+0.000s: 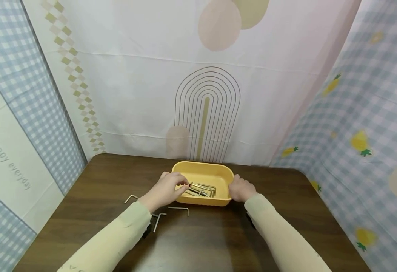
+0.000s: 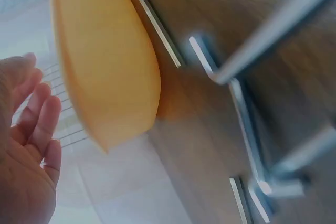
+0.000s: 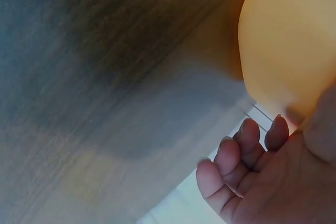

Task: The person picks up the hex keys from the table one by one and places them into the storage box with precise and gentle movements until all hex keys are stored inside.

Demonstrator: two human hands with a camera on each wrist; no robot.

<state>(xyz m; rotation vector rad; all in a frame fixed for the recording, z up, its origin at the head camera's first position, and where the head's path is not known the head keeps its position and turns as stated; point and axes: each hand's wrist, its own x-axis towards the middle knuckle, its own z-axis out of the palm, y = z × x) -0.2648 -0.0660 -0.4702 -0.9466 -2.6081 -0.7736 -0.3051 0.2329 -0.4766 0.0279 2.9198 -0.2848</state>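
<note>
A yellow plastic basket [image 1: 203, 202] sits at the back middle of the table with several hex keys [image 1: 203, 189] inside. My left hand [image 1: 166, 189] reaches over its left end. Thumb and forefinger meet there and pinch the end of a hex key, small and partly hidden by the fingertips. In the left wrist view the remaining fingers of the left hand [image 2: 31, 140] curl loosely beside the basket wall [image 2: 105, 56]. My right hand [image 1: 242, 188] grips the right end of the basket at its rim. The right wrist view shows that hand [image 3: 273, 182] against the basket's outer wall [image 3: 289, 40].
Several loose hex keys lie on the brown table [image 1: 198, 241] left and front of the basket, among them one near its front edge [image 1: 181, 208] and another [image 1: 157, 221] by the left sleeve. A patterned white curtain [image 1: 144, 98] hangs behind, with checked cloth at both sides.
</note>
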